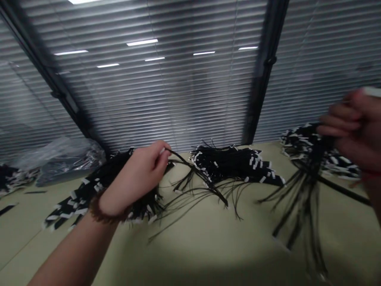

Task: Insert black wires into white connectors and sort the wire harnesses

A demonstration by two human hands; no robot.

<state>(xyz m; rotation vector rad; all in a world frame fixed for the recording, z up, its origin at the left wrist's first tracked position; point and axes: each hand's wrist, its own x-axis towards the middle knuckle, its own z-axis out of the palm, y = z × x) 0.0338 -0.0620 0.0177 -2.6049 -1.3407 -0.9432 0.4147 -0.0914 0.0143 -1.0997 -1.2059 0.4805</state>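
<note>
Left hand (142,167): thumb and fingers closed on one end of a thin black cable (181,158).
Thin black cable: extends from the left hand toward the centre pile (232,163), above the table (220,250).
Right hand (358,125): raised, blurred, gripping a black cable bunch (312,186).
Black cable bunch: hangs below the right hand, loose ends splayed downward.
Centre pile: black cables with white ends, lying on the table between the hands.
Plastic bag (73,161): on the table, far left, near the blinds (178,87).

Grey blinds (190,87) behind a pale green tbl (238,250).
Two dark bars (259,99), wider apart at the top, split the blinds. Short white light strips (142,42) show up high. Crinkly see-thru plastic bag (70,161) sits on tbl, L side, nr blinds.
</note>
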